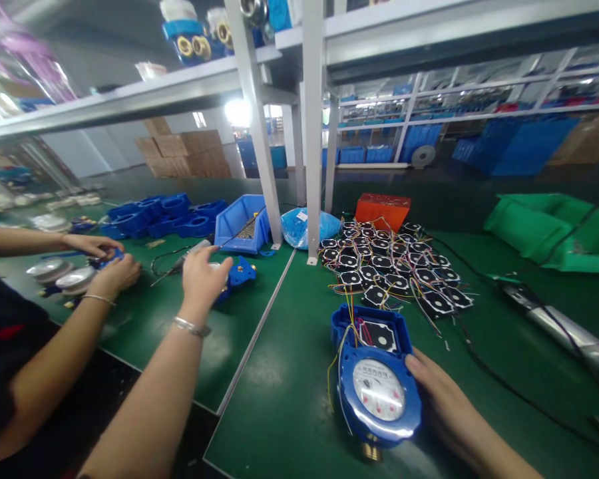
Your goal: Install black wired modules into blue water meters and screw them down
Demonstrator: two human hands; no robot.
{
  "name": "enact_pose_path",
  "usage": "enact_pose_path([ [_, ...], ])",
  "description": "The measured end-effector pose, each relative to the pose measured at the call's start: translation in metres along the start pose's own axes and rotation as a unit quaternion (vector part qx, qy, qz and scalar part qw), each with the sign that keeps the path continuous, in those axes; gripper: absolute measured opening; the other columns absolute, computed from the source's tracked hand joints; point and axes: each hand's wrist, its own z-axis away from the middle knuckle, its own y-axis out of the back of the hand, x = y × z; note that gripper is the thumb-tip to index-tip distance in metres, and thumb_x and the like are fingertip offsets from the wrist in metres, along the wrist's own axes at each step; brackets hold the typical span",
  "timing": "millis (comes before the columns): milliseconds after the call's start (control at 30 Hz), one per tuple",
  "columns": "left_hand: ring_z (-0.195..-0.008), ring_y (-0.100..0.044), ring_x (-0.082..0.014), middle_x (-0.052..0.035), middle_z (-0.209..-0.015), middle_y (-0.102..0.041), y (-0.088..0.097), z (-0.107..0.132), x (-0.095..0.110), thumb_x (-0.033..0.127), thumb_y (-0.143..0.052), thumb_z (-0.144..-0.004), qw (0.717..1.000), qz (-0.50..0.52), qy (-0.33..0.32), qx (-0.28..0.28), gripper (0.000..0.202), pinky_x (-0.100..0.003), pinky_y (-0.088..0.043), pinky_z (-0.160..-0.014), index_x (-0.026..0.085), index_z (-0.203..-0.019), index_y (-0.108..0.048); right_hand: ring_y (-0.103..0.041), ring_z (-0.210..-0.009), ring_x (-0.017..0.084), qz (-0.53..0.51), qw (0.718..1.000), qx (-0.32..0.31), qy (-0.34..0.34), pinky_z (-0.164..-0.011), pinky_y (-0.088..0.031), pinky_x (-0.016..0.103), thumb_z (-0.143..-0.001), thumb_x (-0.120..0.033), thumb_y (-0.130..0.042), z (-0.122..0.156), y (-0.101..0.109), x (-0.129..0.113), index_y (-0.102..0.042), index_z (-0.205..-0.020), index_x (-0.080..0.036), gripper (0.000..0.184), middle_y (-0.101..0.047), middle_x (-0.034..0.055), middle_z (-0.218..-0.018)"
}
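Observation:
My right hand (pixel 439 389) grips the right side of a blue water meter (pixel 347 392), thumb against its housing and the other fingers hidden. Its round white dial faces up; in the housing's open box lie a black circuit module (pixel 378 336) and red, yellow and white wires. My left hand (pixel 204 279), with a bracelet at the wrist, reaches across to the left. Its thumb and a finger are spread over another blue water meter (pixel 240 271), partly hidden behind it; contact is unclear. A screwdriver-like tool (pixel 182 261) with a thin shaft lies just beyond.
A co-worker's hands (pixel 110 273) handle a small blue part at left. Many wired black modules (pixel 369 259) cover the bench behind my meter. Around stand a blue bin (pixel 259 229), blue housings (pixel 150 216), shelf posts (pixel 313 133), an orange box (pixel 383 209) and a corded silver tool (pixel 559 326).

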Motion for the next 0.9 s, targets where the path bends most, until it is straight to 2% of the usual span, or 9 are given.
enact_pose_path([
  [100,-0.097,-0.055,-0.03,-0.0088,-0.09,-0.063,0.017,-0.043,-0.023,0.023,-0.071,-0.054,0.992,0.04,0.107,-0.058,0.035,-0.04,-0.043,-0.085,0.012,-0.086,-0.062,-0.056,-0.099,0.025,-0.014,1.0,0.009,0.003,-0.087,-0.046,0.039,-0.066,-0.055,-0.062,0.002,-0.003,-0.001,-0.031,-0.127,-0.015,0.08,-0.051,0.0151,-0.117],
  [200,-0.067,-0.061,-0.0231,-0.0086,-0.07,-0.064,0.021,-0.055,-0.044,0.02,-0.065,-0.061,0.964,0.109,0.191,-0.152,0.017,-0.036,-0.05,-0.065,0.01,-0.075,-0.061,-0.057,-0.096,0.026,-0.019,1.0,0.017,0.001,-0.087,-0.045,0.04,-0.065,-0.055,-0.062,0.004,-0.007,-0.002,-0.032,-0.128,-0.014,0.081,-0.054,0.015,-0.113],
  [300,-0.061,-0.061,-0.0193,-0.0092,-0.067,-0.064,0.017,-0.046,-0.057,0.021,-0.057,-0.071,0.932,0.178,0.244,-0.203,0.011,-0.032,-0.051,-0.061,0.011,-0.069,-0.059,-0.057,-0.096,0.025,-0.012,1.0,0.027,0.006,-0.087,-0.045,0.039,-0.063,-0.056,-0.063,0.005,-0.008,-0.004,-0.033,-0.127,-0.014,0.083,-0.054,0.0145,-0.113],
  [433,-0.06,-0.061,-0.0166,-0.0069,-0.069,-0.065,0.014,-0.028,-0.058,0.025,-0.054,-0.076,0.909,0.224,0.272,-0.222,0.013,-0.027,-0.051,-0.056,0.013,-0.073,-0.059,-0.056,-0.098,0.026,0.0,1.0,0.023,0.004,-0.089,-0.044,0.04,-0.062,-0.058,-0.063,0.004,-0.006,-0.004,-0.032,-0.127,-0.014,0.084,-0.051,0.0153,-0.117],
  [567,-0.062,-0.061,-0.0199,-0.0081,-0.074,-0.066,0.012,-0.009,-0.052,0.033,-0.056,-0.075,0.905,0.211,0.28,-0.241,0.022,-0.033,-0.05,-0.056,0.013,-0.083,-0.061,-0.054,-0.102,0.027,0.015,1.0,0.021,-0.005,-0.093,-0.042,0.042,-0.062,-0.06,-0.062,0.003,-0.005,-0.003,-0.032,-0.125,-0.014,0.084,-0.051,0.016,-0.117],
  [633,-0.061,-0.06,-0.0212,-0.009,-0.073,-0.065,0.01,-0.001,-0.048,0.036,-0.059,-0.071,0.917,0.191,0.266,-0.227,0.027,-0.035,-0.049,-0.056,0.012,-0.083,-0.062,-0.054,-0.102,0.027,0.017,1.0,0.022,0.002,-0.093,-0.042,0.042,-0.063,-0.06,-0.061,0.004,-0.006,-0.004,-0.035,-0.122,-0.014,0.08,-0.051,0.0159,-0.117],
  [733,-0.06,-0.055,-0.0181,-0.0053,-0.065,-0.06,0.006,0.009,-0.032,0.033,-0.066,-0.062,0.956,0.17,0.196,-0.137,0.027,-0.03,-0.045,-0.057,0.012,-0.077,-0.06,-0.054,-0.104,0.027,0.014,1.0,0.027,0.005,-0.094,-0.042,0.042,-0.064,-0.06,-0.06,0.004,-0.006,-0.004,-0.035,-0.123,-0.014,0.079,-0.05,0.0156,-0.119],
  [833,-0.062,-0.049,-0.0133,0.0005,-0.064,-0.052,0.01,0.023,0.011,0.031,-0.067,-0.058,0.979,0.181,0.085,-0.024,0.025,-0.025,-0.042,-0.062,0.016,-0.074,-0.056,-0.053,-0.106,0.028,0.02,0.999,0.03,-0.015,-0.095,-0.042,0.041,-0.062,-0.06,-0.061,0.002,-0.001,-0.002,-0.029,-0.128,-0.014,0.087,-0.047,0.0161,-0.122],
  [900,-0.059,-0.047,-0.0117,0.0013,-0.063,-0.048,0.022,0.04,0.051,0.045,-0.06,-0.064,0.977,0.214,0.016,-0.005,0.028,-0.025,-0.042,-0.06,0.019,-0.068,-0.052,-0.051,-0.107,0.029,0.025,0.999,0.029,-0.027,-0.094,-0.043,0.043,-0.06,-0.062,-0.061,-0.001,0.003,0.001,-0.027,-0.131,-0.015,0.092,-0.044,0.0161,-0.125],
])
